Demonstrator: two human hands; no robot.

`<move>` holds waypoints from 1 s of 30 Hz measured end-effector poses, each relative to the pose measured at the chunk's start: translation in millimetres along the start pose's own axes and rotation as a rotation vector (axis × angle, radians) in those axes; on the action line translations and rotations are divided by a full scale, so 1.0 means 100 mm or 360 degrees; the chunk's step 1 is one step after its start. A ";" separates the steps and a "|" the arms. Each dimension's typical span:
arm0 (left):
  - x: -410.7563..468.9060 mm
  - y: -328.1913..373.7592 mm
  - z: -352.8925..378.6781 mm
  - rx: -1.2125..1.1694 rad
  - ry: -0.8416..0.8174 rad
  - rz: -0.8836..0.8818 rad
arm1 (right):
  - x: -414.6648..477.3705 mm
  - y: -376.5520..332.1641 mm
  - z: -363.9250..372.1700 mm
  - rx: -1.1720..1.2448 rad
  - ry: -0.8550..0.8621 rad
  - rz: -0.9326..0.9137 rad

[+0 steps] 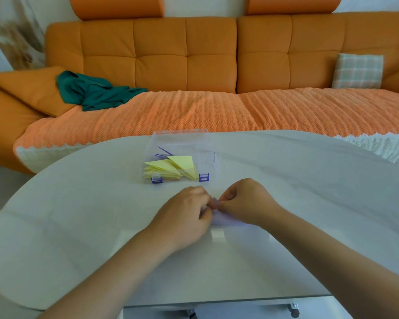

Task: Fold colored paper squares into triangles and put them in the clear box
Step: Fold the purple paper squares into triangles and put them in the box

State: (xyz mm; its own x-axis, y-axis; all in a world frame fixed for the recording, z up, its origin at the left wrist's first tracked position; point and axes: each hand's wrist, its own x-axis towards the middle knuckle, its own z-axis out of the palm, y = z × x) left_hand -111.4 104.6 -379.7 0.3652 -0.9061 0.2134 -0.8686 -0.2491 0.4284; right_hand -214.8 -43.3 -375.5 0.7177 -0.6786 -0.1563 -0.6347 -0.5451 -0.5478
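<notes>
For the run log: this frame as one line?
step: folding | left hand: pinches purple paper | right hand: pinches purple paper | clear box: holds yellow triangles

Pale lilac paper (226, 221) flat on the table (78, 215), largely hidden under both hands, one small darker corner raised and pinched between left hand (187, 217) and right hand (244, 201). Just beyond, apart from the paper, clear box (182, 137) with two blue latches (203, 177) on its near wall. Inside, yellow triangles (168, 168) in a loose fanned pile against the near wall; behind them, purple triangles (163, 151), thin edges only showing.
</notes>
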 end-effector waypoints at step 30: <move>-0.43 0.05 0.11 0.0200 -0.0069 0.0333 | -0.21 0.04 0.01 -0.0421 0.0169 -0.0312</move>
State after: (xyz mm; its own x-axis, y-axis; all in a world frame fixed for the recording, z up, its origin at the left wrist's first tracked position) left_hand -134.8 138.1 -396.8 0.1603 -0.9557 0.2470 -0.9596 -0.0923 0.2658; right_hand -231.9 -30.6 -375.0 0.8083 -0.5882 0.0251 -0.5499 -0.7696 -0.3246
